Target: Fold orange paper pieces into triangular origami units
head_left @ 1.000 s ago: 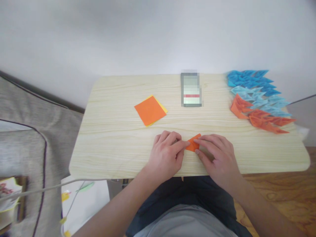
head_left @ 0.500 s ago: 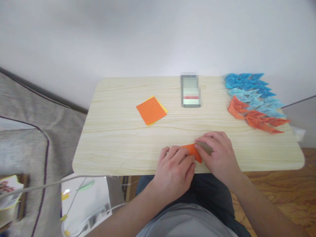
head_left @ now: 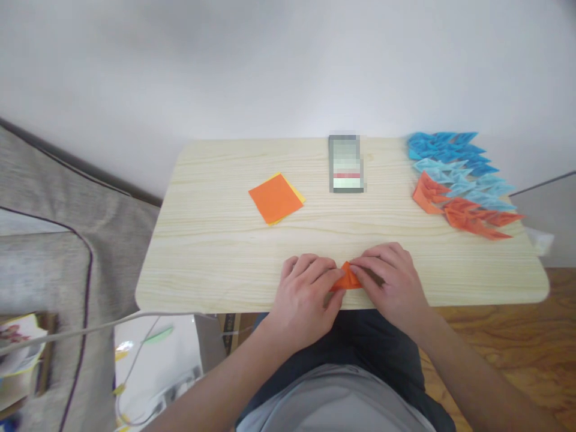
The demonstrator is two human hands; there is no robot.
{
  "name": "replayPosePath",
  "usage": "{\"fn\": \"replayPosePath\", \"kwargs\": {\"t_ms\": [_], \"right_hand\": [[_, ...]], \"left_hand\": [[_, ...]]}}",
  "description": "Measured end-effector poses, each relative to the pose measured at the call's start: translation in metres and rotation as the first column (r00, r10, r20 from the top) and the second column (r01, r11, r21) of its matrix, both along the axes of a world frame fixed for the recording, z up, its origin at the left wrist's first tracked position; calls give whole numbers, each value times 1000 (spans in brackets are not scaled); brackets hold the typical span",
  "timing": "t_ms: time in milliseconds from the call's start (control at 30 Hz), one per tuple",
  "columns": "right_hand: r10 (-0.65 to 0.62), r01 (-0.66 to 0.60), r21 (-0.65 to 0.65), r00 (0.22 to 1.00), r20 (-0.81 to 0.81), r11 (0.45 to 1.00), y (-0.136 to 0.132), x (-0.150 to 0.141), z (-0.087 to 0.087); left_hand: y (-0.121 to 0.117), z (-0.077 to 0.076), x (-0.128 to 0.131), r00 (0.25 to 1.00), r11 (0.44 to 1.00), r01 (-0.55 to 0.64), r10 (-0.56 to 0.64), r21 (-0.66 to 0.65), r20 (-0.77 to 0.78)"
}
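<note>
By the near edge of the pale wood-grain rectangular surface (head_left: pixel 202 264), the fingers of my left hand (head_left: pixel 306 297) and right hand (head_left: pixel 396 288) pinch a small folded orange paper (head_left: pixel 347 281) from both sides; uneven pressure could skew its crease, a hard tug tear it.

1. We cannot see either end of the small orange paper (head_left: pixel 347 279) fully: the left hand (head_left: pixel 308 294) and right hand (head_left: pixel 396 288) cover them.
2. The far device's (head_left: pixel 345 163) screen is pixelated, so we cannot read it.
3. We see only edges of the yellow sheet (head_left: pixel 297 192) beneath the orange square (head_left: pixel 275 199).
4. On the left, we find the grey fabric (head_left: pixel 119 231) cut off.
</note>
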State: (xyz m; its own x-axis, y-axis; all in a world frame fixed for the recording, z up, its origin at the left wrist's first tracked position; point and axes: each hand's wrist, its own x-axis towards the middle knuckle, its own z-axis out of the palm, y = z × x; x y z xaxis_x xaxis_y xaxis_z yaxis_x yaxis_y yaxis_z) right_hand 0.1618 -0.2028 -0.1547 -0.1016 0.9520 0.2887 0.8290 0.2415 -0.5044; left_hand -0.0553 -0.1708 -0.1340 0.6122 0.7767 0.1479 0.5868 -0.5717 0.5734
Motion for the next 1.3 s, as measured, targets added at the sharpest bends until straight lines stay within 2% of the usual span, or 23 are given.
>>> {"fn": "replayPosePath", "kwargs": {"t_ms": [267,533,700,1067,1300], "right_hand": [[37,-37,-15,999,4,999,-32,1,3],[129,-129,-5,992,-8,992,-45,0,3],[183,-183,-9,983,-5,983,-44,2,7],[213,-214,-25,977,-30,976,-40,2,8],[218,-219,-50,976,-28,974,-26,-3,11]], "left_hand": [[-11,-3,-7,998,998,57,-57,-5,15],[-22,-4,-16,995,995,99,-99,-24,14],[-23,-4,-16,997,997,74,-73,-28,30],[-19,-3,-18,997,997,77,-76,-14,32],[-8,-4,-21,998,998,62,-62,17,24]]}}
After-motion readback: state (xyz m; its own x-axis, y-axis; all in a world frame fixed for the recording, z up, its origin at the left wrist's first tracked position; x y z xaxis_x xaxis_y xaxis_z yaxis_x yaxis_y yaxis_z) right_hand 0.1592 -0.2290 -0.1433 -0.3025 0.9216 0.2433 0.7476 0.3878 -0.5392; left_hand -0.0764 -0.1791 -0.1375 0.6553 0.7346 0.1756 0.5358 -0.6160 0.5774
